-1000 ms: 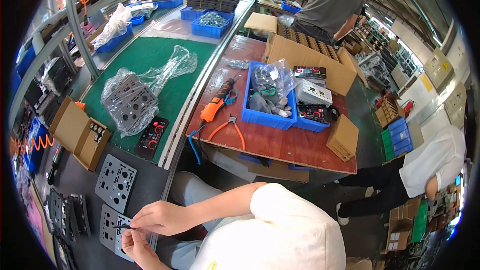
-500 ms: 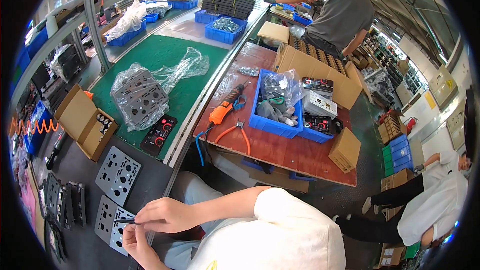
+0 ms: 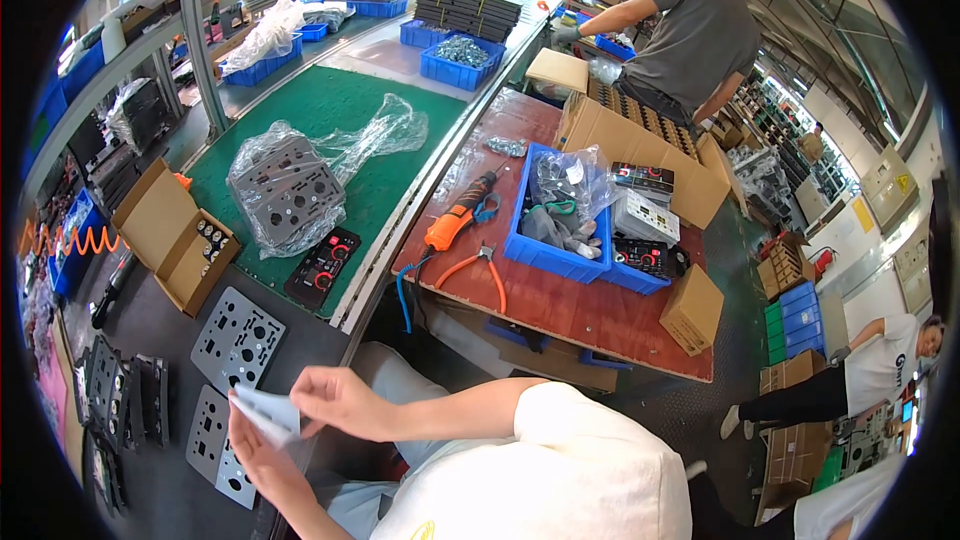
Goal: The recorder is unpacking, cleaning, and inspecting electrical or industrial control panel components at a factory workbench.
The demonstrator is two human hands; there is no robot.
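Plates (image 3: 235, 338) out nr. rt. edge of bench (image 3: 315, 336); pale sheet (image 3: 272, 412) held by l. hand (image 3: 265, 465) & r. hand (image 3: 347, 405), handling apparently unfinished.

Dark lettering (image 3: 903, 370) runs across the chest of a co-worker's white shirt (image 3: 880, 348) at the right. Small print on the brown carton (image 3: 692, 310) and a yellow mark (image 3: 424, 530) on the wearer's pale shirt (image 3: 540, 460) cannot be read.

Bright overall, with pale glare on the far bench (image 3: 385, 58) and fisheye bending toward black edges.
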